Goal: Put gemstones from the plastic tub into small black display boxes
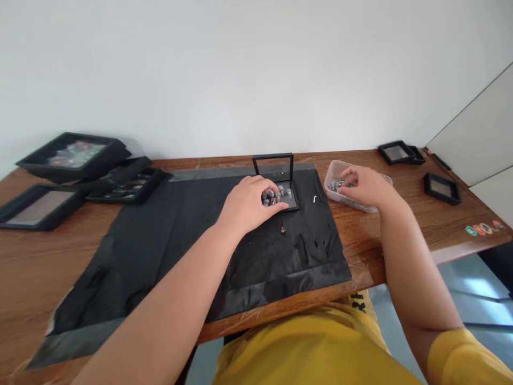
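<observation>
My left hand (253, 201) curves around the left side of a small black case (294, 197), its thumb along the front edge and its fingers toward the back. The case's framed clear lid (273, 157) stands upright. Several small shiny beads or charms (273, 200) lie inside near my fingers, partly hidden by them. My right hand (363, 186) reaches into a clear plastic tub (352, 202), thumb and fingers apart over small green and coloured pieces (335, 185). I see nothing held between those fingers.
A black mat (192, 214) is taped to the wooden table (360, 240), with a white scrap (315, 199) and a small reddish piece (282, 229) on it. Black cases (116, 160) pile up at left. More small black cases (442, 188) lie at right. A wall rises behind.
</observation>
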The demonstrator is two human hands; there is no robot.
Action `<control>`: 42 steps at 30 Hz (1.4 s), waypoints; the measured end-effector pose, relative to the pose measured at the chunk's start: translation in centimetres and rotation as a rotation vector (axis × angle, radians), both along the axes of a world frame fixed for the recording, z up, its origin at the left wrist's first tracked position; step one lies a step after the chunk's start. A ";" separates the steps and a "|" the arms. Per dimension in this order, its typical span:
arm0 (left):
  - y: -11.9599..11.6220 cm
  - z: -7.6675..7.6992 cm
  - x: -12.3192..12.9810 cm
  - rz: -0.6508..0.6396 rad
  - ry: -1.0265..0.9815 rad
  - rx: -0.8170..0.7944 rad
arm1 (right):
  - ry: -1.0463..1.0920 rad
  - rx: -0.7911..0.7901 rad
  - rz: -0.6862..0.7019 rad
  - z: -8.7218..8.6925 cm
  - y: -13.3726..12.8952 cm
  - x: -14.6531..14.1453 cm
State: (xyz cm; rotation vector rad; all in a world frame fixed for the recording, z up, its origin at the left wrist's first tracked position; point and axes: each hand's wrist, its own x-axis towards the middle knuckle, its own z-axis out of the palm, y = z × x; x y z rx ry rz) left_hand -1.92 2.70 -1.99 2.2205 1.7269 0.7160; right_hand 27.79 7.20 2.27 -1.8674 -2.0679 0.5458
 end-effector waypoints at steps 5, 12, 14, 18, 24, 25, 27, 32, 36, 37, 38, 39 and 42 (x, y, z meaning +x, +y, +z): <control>0.2 -0.3 -0.4 -0.010 0.007 0.001 | 0.044 -0.133 0.013 -0.1 0.1 -0.1; 0.4 -0.4 -1.0 -0.032 0.015 -0.002 | 0.012 -0.105 0.032 -0.5 0.5 -0.2; 0.4 -0.4 -1.0 -0.036 0.016 -0.011 | -0.012 -0.054 0.055 -0.7 0.5 -0.1; 0.4 -0.3 -1.1 -0.038 0.020 -0.017 | -0.015 0.041 0.076 -0.6 0.4 -0.2; 0.4 -0.5 -1.2 -0.037 0.012 0.001 | 0.019 0.125 0.067 0.1 -0.1 -0.7; 0.4 -0.6 -1.2 -0.037 0.010 0.007 | 0.026 0.135 0.064 0.2 -0.2 -0.7; 0.4 -0.7 -1.2 -0.043 0.007 0.016 | 0.042 0.145 0.055 0.3 -0.2 -0.7; 0.5 -0.9 -1.2 -0.046 -0.002 0.022 | 0.103 0.165 0.018 0.4 -0.2 -0.7; 0.6 -1.0 -1.2 -0.042 -0.008 0.002 | 0.245 0.234 0.015 0.4 -0.2 -1.1; 0.6 -1.0 -1.2 -0.041 -0.010 -0.003 | 0.301 0.246 0.034 0.4 -0.3 -1.4; 0.6 -1.0 -1.2 -0.042 -0.012 -0.007 | 0.363 0.254 0.062 0.3 -0.3 -1.7; 0.6 -1.0 -1.2 -0.044 -0.015 -0.010 | 0.426 0.258 0.095 0.2 -0.5 -2.2; 0.6 -1.0 -1.2 -0.047 -0.024 -0.010 | 0.615 0.248 0.234 -0.4 -1.2 -4.0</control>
